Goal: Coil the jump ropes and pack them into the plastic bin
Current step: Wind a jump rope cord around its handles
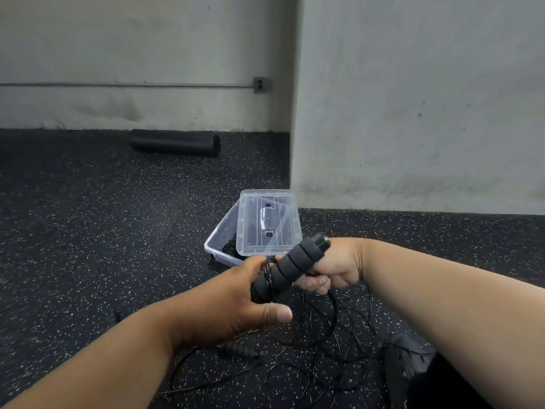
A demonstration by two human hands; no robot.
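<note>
Above speckled floor (88, 231), both hands, left (236, 302) and right (333, 267), grip foam handle (290, 267).

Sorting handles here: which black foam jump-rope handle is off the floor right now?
The black foam handle held by both hands, right hand gripping, left hand at its lower end. The other handle lies on the speckled floor.

Two bare forearms, no sleeves, left hand (236, 302), right hand (333, 267), dark clothing at lower right
</note>
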